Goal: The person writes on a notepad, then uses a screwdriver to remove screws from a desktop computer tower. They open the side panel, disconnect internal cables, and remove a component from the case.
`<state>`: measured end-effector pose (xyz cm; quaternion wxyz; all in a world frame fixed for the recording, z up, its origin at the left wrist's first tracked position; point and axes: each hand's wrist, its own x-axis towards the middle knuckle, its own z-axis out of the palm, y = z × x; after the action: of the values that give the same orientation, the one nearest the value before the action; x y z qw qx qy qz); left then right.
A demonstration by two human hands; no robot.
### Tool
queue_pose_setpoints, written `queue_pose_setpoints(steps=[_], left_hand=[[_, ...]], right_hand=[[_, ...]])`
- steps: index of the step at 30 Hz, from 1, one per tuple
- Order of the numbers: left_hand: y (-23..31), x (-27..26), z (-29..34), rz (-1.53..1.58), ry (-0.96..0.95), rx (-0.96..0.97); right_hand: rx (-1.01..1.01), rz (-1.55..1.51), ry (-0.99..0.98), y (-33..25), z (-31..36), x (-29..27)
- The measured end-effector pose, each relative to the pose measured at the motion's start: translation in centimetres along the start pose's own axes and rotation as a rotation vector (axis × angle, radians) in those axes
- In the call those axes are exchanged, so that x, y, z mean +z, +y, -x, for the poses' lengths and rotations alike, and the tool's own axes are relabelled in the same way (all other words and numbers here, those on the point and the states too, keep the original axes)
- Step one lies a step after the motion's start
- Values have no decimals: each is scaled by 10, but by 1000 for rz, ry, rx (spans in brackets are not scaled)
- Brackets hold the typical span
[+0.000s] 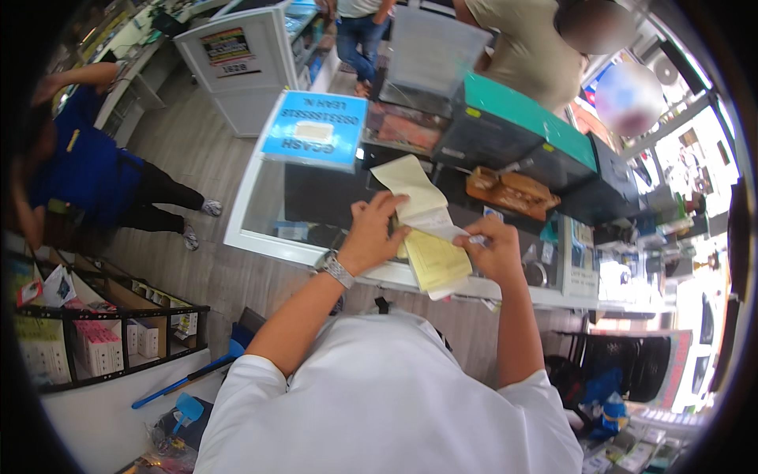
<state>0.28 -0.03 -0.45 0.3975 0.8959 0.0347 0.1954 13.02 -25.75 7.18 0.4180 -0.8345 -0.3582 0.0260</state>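
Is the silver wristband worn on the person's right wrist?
No, the silver wristband is on the wrist of the left hand.

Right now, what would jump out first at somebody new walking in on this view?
Probably the open yellow pad near the middle, with the left grip at its left side and the right grip at its right. Next, the bright blue sign on the counter's left part, its lettering upside down from here. Then the teal-topped box beyond the pad, toward the upper right.

right of the blue sign (313,147) sit teal-topped boxes (507,114); left of it stands a person (91,167) in blue.
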Motion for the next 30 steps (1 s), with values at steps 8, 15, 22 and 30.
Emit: queue_pose_setpoints(steps=[8, 15, 22, 30], left_hand=[[21, -5, 7, -239, 89, 23], [36, -7, 16, -388, 133, 4], [35, -5, 17, -419, 307, 84], [37, -14, 13, -428, 32, -63]], right_hand=[[-128, 56, 142, -25, 6, 0], [-158, 9, 211, -34, 1, 9], [-194, 53, 210, -52, -3, 8], [-200, 88, 222, -56, -9, 12]])
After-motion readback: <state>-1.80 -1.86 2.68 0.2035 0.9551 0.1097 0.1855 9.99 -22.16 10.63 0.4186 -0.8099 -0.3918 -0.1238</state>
